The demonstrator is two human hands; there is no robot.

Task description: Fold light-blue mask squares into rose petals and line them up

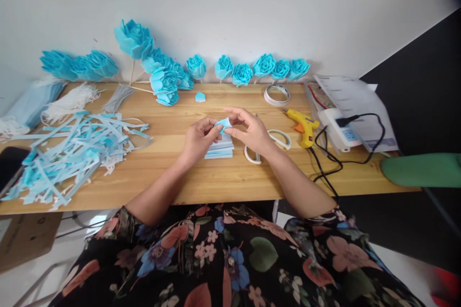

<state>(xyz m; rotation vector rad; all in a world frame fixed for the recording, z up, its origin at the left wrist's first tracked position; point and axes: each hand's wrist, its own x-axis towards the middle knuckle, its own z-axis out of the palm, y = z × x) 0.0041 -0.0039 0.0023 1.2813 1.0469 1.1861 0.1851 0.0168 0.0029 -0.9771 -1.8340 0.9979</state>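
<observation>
Over the middle of the wooden table (173, 177), both my hands hold one small light-blue fabric piece (224, 123). My left hand (201, 136) pinches its left side between thumb and fingers. From the other side, my right hand (250, 127) grips it with thumb and forefinger. Directly below lies a stack of pale-blue cut pieces (221, 147), partly hidden by my hands. White-handled scissors (281, 139) rest under and beside my right hand, their blades mostly covered. Farther back, a single cut blue petal (200, 97) lies on the wood.
Blue fabric flowers (163, 79) line the wall. Cut strips (79, 148) heap at left, near white ear loops (72, 100), wires (117, 98), flat masks (36, 103) and a phone (10, 165). At right are a tape roll (276, 95), yellow glue gun (303, 127), cords and a power strip (340, 129).
</observation>
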